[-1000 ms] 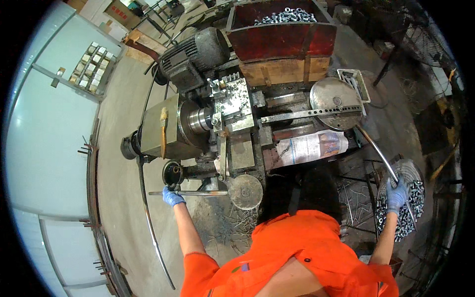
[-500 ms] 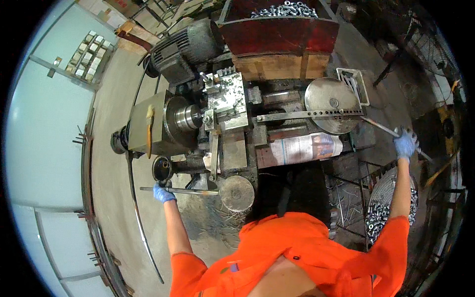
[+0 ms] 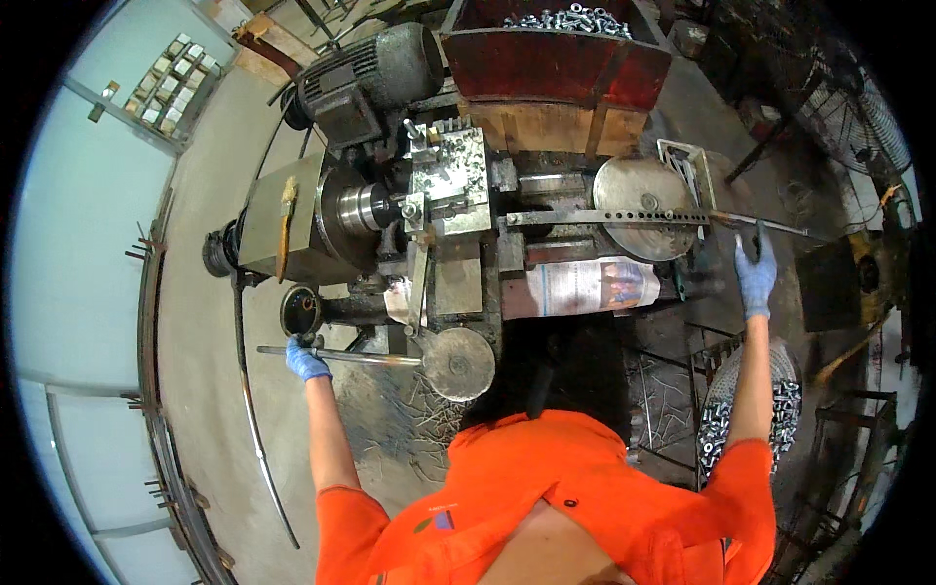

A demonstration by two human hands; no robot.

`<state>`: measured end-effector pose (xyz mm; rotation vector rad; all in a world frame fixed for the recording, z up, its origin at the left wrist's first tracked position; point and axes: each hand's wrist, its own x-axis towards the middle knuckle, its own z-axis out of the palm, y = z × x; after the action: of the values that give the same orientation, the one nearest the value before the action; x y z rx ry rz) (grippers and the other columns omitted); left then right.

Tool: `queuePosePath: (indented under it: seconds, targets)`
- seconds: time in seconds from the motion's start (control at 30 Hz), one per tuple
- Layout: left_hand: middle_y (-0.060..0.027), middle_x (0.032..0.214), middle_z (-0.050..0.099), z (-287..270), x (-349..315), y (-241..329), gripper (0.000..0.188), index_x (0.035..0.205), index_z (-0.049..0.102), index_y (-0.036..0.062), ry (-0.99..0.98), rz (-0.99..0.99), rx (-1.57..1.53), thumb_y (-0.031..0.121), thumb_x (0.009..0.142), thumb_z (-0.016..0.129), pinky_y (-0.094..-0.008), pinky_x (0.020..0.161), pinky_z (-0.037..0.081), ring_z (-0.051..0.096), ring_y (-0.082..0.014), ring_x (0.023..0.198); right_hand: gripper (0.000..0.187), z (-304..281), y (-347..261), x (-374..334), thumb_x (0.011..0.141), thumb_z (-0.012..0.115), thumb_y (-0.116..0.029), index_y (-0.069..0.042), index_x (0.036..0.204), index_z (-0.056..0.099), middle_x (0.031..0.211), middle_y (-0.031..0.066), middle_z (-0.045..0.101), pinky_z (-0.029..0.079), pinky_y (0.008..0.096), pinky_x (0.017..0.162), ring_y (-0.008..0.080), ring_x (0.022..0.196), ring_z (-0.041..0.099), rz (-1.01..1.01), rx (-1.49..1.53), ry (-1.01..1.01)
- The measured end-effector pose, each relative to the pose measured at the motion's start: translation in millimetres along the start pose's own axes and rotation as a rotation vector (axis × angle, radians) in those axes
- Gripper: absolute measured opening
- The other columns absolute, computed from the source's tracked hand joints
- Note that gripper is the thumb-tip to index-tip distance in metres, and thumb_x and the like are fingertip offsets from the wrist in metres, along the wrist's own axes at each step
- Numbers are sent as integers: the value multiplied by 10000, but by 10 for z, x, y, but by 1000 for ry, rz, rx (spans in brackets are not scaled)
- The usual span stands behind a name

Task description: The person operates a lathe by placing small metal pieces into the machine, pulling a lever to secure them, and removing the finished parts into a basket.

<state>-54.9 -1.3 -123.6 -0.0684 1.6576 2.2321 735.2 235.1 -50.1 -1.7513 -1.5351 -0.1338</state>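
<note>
My left hand (image 3: 308,359), in a blue glove with dark fingertips, is closed around a metal rod lever (image 3: 375,359) that runs to a round steel disc (image 3: 458,365) at the front of the lathe-like machine. Out to the right, my right hand (image 3: 756,278), gloved alike, has thumb and fingers apart and holds nothing. Just beyond its fingertips lies the right rod lever (image 3: 768,224), joined to a long drilled flat bar (image 3: 556,217). That bar crosses a large round plate (image 3: 634,175). Between the levers sits the metal tool block (image 3: 456,180), strewn with chips, facing the chuck (image 3: 363,209).
A red bin (image 3: 546,73) of metal fittings stands behind the machine, beside a motor (image 3: 380,73). A brush (image 3: 285,229) lies on the headstock. Newspaper (image 3: 585,288) covers the front ledge. A basket of metal parts (image 3: 717,419) is at lower right; a fan (image 3: 863,117) stands far right.
My right hand has let go of the right lever and drawn back toward me with its fingers opened. That lever has swung to the far side. My left hand keeps its grip.
</note>
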Motion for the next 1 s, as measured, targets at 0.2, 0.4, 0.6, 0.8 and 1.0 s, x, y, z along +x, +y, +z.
queuePosePath:
  seconds: [0.2,0.4,0.6,0.8,1.0]
  targets:
    - [-127,708,622,-66,-7,13,197,857,590,26,-60,-28,24,220,826,571,-379,516,534,584,-238,561,343,-184,74,-388,774,702,-118,26,1071,610,1008,83,654,468,260,811,123,863,600,173,262,-44]
    - [-95,882,628,-453,14,100,452,993,578,69,-107,-56,-22,493,842,543,-403,611,514,597,-241,716,430,-81,402,-124,821,667,-169,-17,1204,544,862,37,624,448,232,646,84,735,540,370,536,-132]
    - [-140,789,627,-1126,-89,-77,342,1046,553,90,15,-177,209,374,856,550,-345,537,510,590,-240,615,454,408,212,927,848,631,-295,-38,1210,536,772,52,543,381,254,541,100,621,440,813,351,-512]
    - [-139,781,662,-824,2,-398,290,981,617,69,-192,70,762,317,837,576,-341,550,508,627,-231,647,456,1013,607,1227,791,645,-448,-23,955,639,716,51,551,387,295,533,141,588,456,482,253,-498]
    - [-115,1016,638,-197,-204,-315,417,1041,635,170,-646,481,2111,461,812,444,-369,783,475,603,-283,921,406,756,206,941,819,654,-323,28,1019,618,834,28,625,410,251,550,101,641,488,301,327,-485]
